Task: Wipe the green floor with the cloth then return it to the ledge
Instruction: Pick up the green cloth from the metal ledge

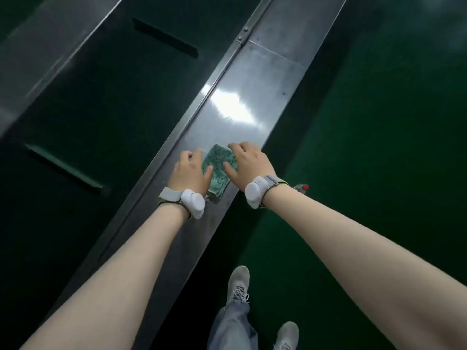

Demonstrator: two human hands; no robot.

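A folded green patterned cloth [219, 168] lies on the shiny metal ledge [252, 79] that runs diagonally through the view. My left hand [190, 170] presses on the cloth's left side with its thumb on the fabric. My right hand [246, 162] rests on the cloth's right side, fingers curled over its far edge. Both hands touch the cloth at once. The green floor [379, 147] spreads to the right of the ledge.
A small bottle with a red cap [302, 187] stands on the floor just behind my right wrist. My two grey shoes [237, 284] are on the floor at the bottom. Dark machine panels with slots [101, 97] lie left of the ledge.
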